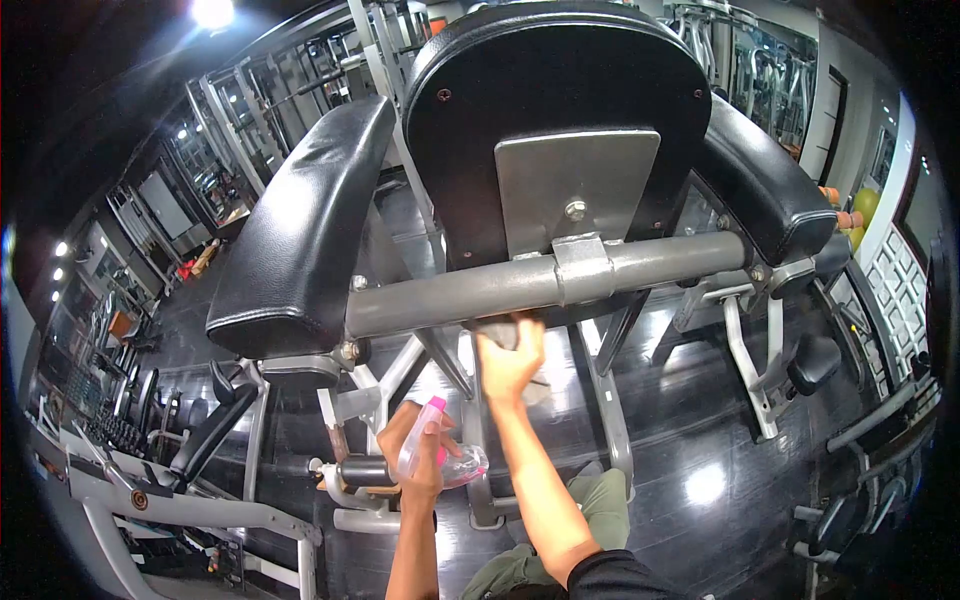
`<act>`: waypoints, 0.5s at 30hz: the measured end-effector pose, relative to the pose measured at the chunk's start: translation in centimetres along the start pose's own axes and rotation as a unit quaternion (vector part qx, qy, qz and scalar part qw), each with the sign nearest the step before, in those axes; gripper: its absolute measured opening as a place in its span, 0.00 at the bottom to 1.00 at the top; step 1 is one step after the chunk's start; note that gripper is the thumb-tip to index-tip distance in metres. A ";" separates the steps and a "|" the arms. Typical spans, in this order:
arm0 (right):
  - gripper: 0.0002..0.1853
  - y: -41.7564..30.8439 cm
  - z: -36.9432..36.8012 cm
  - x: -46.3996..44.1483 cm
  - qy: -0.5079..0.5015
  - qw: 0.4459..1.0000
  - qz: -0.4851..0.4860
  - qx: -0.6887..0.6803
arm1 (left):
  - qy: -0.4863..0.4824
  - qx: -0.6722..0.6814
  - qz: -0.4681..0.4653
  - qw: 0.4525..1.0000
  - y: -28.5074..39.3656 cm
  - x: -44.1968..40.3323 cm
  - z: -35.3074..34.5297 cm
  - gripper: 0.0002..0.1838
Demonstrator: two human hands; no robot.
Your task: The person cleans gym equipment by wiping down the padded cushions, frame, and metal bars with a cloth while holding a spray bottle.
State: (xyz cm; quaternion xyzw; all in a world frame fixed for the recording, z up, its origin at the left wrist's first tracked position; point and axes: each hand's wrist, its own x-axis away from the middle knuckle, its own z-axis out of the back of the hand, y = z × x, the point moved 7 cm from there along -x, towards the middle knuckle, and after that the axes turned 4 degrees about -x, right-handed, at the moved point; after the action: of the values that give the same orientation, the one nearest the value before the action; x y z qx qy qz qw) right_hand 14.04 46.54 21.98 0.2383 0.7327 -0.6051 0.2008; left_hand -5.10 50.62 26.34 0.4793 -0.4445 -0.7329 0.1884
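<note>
We see two bare hands at work below one black backrest (555, 95), each with a thing of its own. Our left hand (398, 432) has its grip wrapped around one clear spray bottle (465, 466), which is tilted, its single pink nozzle (437, 404) uppermost. Our right hand (510, 362) reaches higher, just under one grey crossbar (460, 296), with its grip curled about one pale cloth (538, 392) — blurred and partly hidden, so we cannot tell whether the cloth touches the frame.

On the backrest we count one metal plate (578, 178) with one large bolt (575, 210) at its lower middle, and two screws near the upper edge, one on each side. Two black arm pads (305, 215) flank the backrest, one left and one right, near the ends of the crossbar. One black roller (365, 471) sits just beside our left hand. Below, we see one black sleeve (618, 576) and green trousers (600, 508) over a dark, shiny floor (670, 440). Farther off, at the right, one yellow-green ball (865, 205) shows.
</note>
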 end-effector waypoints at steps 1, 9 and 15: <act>0.27 0.0 -0.9 0.6 -0.036 0.999 -0.005 0.015 | -0.001 0.000 -0.002 1.000 -0.1 -0.1 0.0 0.24; 0.21 4.8 0.2 1.7 -0.137 0.986 -0.008 0.094 | 0.009 -0.009 -0.023 1.000 -0.1 0.1 0.5 0.26; 0.24 2.1 -0.1 0.1 -0.104 0.993 -0.002 0.052 | 0.004 -0.015 -0.030 0.999 -1.2 0.3 0.0 0.31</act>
State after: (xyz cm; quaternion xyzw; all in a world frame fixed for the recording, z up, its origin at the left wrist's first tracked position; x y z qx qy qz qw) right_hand 15.19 46.98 20.30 0.1823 0.6759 -0.6643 0.2621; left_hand -5.04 51.08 25.21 0.4927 -0.4179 -0.7428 0.1754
